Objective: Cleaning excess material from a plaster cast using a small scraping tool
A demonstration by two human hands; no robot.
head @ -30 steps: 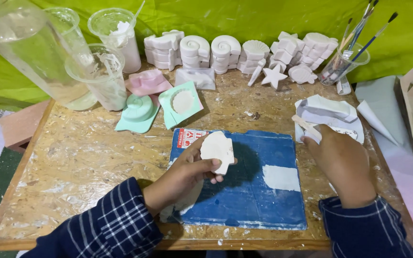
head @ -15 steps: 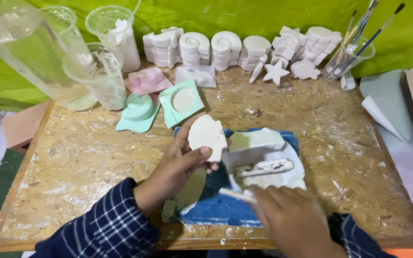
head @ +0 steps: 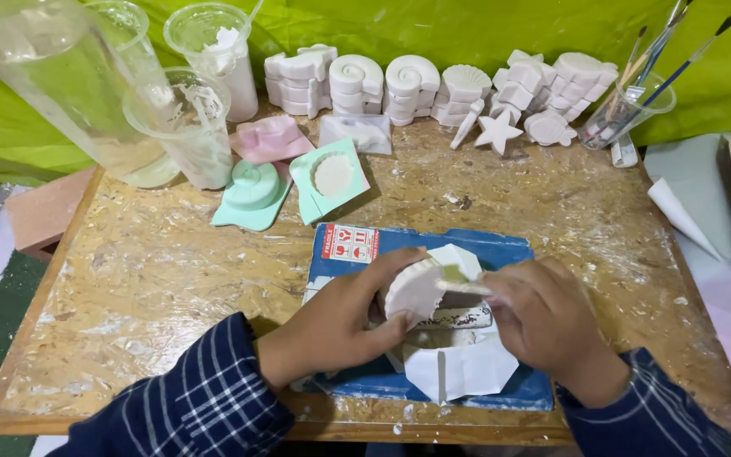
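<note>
Far left, back: clear plastic cups with white residue, standing on the chipboard table. Just right of them, a mint green mould and a second green mould with a white disc set in it; a pink mould lies behind.

Centre front: blue board lying flat on the table. Left hand sits over it, fingers curled around a white shell-shaped plaster cast, thumb along the near edge, fingertips on the far edge. The cast is lifted off the board and tilted, ribbed face toward the camera, long axis running roughly lower left to upper right.

Just right of the cast: right hand, fingers pinched closed on a thin pale tool or scrap; which one, cannot tell. Its tip touches the cast's right edge, so the cast lies directly left of the right fingertips. White folded paper lies on the board below both hands.

Back row, centre to right: stacked white plaster casts, a plaster star, then a cup of paintbrushes.
</note>
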